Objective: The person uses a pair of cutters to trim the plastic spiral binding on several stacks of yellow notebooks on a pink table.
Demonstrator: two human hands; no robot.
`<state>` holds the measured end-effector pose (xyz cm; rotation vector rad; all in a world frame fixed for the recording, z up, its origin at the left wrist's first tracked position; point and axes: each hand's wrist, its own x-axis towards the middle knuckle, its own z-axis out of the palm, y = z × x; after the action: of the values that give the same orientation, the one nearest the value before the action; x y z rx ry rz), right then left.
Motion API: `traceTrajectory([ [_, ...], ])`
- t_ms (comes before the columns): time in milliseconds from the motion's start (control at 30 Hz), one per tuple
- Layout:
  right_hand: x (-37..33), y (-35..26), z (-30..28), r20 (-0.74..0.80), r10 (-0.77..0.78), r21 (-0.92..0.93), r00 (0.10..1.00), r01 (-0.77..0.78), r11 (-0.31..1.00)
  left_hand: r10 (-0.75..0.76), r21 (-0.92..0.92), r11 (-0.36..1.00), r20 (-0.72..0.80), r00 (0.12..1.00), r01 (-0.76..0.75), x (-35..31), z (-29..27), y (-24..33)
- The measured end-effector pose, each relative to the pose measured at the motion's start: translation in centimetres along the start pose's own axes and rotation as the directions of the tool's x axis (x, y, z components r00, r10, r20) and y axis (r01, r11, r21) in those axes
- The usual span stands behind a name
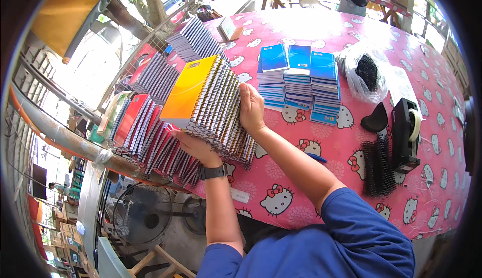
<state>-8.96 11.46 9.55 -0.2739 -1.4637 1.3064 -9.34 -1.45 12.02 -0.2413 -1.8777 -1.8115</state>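
Observation:
Between my two hands is a tall stack of spiral notebooks (pixel 187 91) with a yellow-orange cover on top and its coil bindings facing right. My left hand (pixel 197 147), with a dark watch on the wrist, grips the stack low at its near side. Against the coil side presses my right hand (pixel 251 108), thumb up. The stack's underside is hidden. Just left of it stand red-covered spiral notebooks (pixel 134 122), and more with pink-red edges (pixel 173 160) lie below my left hand.
Blue notebooks (pixel 299 59) stand in several piles right of my hands. Farther right are a plastic bag (pixel 351 72) with black coils, a tape dispenser (pixel 405 137) and loose black coils (pixel 377 167). A blue pen (pixel 316 157) lies near my right forearm. A fan (pixel 143 212) stands below the table's left edge.

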Motion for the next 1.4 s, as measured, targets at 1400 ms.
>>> traceTrajectory([
  [1400,2.1,-6.9,0.6,-0.078,-0.169,0.093,0.983,0.176,0.980,0.004,-0.625,0.762,0.266,0.964,0.169,5.7,-1.5,-0.2],
])
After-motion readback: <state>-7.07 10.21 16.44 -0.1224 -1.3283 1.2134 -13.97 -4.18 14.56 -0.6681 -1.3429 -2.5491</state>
